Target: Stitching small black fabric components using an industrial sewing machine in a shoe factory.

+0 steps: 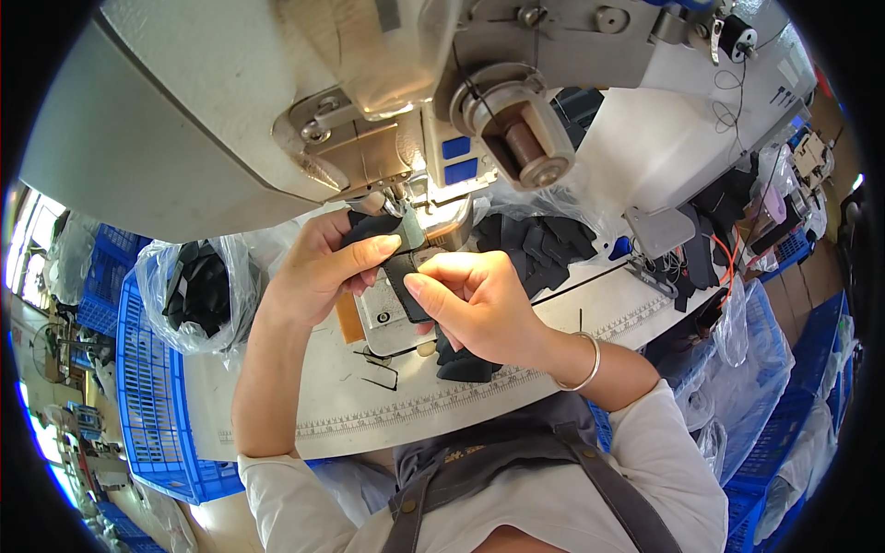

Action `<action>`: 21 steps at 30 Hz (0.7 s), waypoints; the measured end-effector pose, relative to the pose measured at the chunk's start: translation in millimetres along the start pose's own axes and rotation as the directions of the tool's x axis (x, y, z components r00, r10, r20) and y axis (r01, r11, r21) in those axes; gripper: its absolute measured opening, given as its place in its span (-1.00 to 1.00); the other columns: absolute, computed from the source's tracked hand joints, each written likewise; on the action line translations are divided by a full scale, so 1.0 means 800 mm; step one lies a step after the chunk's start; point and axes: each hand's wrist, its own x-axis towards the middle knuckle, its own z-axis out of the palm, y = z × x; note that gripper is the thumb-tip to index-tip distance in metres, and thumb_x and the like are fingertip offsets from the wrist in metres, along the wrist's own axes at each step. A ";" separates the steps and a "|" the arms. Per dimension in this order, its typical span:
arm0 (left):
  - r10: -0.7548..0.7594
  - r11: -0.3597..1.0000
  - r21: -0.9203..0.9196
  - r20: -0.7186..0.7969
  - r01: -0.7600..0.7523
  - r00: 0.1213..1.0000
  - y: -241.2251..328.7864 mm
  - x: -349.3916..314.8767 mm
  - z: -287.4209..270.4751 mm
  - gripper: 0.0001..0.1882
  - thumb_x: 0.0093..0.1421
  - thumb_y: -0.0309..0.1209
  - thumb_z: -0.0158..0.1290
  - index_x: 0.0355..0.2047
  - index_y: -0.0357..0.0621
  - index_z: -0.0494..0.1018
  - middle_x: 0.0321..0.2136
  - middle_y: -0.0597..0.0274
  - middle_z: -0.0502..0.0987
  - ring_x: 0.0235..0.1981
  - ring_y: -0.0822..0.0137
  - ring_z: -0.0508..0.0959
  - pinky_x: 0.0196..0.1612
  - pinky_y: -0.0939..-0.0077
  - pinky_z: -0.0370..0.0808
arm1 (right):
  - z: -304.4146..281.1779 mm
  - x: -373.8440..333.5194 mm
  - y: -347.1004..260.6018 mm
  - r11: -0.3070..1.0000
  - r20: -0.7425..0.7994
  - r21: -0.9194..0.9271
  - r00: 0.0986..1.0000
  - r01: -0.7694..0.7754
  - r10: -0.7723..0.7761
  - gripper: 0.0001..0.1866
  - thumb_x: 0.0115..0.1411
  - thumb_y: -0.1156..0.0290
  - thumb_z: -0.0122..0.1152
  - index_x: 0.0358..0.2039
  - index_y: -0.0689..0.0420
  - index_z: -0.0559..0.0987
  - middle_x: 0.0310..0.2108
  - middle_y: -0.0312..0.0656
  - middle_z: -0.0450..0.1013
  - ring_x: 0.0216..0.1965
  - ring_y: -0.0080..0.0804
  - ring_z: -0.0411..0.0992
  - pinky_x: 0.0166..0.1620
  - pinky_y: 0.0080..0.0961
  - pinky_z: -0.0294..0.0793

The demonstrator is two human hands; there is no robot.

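Observation:
Both hands pinch a small dark piece of fabric [402,284] with stitching along its edge, held just in front of the sewing machine's needle area [395,198]. My left hand [318,258] grips its upper left part, thumb on top. My right hand [489,309] is closed on its right side, thumb and index finger together; the other fingers are partly hidden. Under the fabric lies the machine's metal plate [385,318]. More dark fabric pieces [468,366] lie below my right hand.
The large sewing machine head [175,120] hangs above, with a brown thread spool [525,147]. A pile of dark pieces [539,249] lies behind my right hand. At left stand a plastic bag of dark pieces [198,286] and a blue basket [152,396]. A ruler strip [415,405] runs along the table front.

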 end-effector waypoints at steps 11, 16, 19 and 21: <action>0.007 1.000 0.005 -0.007 -0.007 1.000 0.000 0.003 -0.005 -0.78 0.00 -0.31 0.15 -0.41 -0.18 0.45 -0.69 0.46 0.38 -0.69 0.67 0.32 -0.64 0.83 0.23 | 0.003 0.002 -0.002 0.988 0.007 -0.141 0.998 0.055 -0.055 -0.80 0.17 0.44 0.00 -0.43 0.33 0.49 -0.71 -0.40 0.30 -0.77 -0.82 0.19 -0.56 -0.77 0.42; 0.017 0.999 -0.046 -0.007 -0.017 1.000 -0.004 0.008 -0.013 -0.78 0.00 -0.34 0.15 -0.39 -0.19 0.45 -0.66 0.44 0.39 -0.67 0.66 0.33 -0.64 0.80 0.25 | 0.003 0.010 0.002 0.985 0.003 -0.145 0.995 0.095 -0.096 -0.80 0.17 0.43 0.01 -0.47 0.32 0.48 -0.71 -0.40 0.30 -0.77 -0.81 0.19 -0.57 -0.76 0.43; 0.051 0.995 -0.087 0.012 -0.050 0.999 -0.005 0.010 -0.014 -0.79 0.00 -0.38 0.15 -0.37 -0.21 0.44 -0.61 0.42 0.41 -0.65 0.65 0.34 -0.62 0.80 0.25 | 0.003 0.016 0.002 0.979 -0.068 -0.167 0.989 0.116 -0.129 -0.76 0.11 0.42 0.03 -0.63 0.28 0.46 -0.78 -0.34 0.33 -0.70 -0.67 0.38 -0.66 -0.74 0.24; 0.019 0.997 -0.066 -0.100 -0.025 0.995 -0.007 0.012 -0.015 -0.80 0.01 -0.42 0.13 -0.34 -0.22 0.44 -0.57 0.41 0.42 -0.62 0.64 0.35 -0.60 0.80 0.25 | 0.004 0.018 0.002 0.987 -0.070 -0.125 0.991 0.101 -0.111 -0.75 0.11 0.41 0.03 -0.63 0.26 0.47 -0.78 -0.34 0.34 -0.73 -0.68 0.35 -0.68 -0.73 0.23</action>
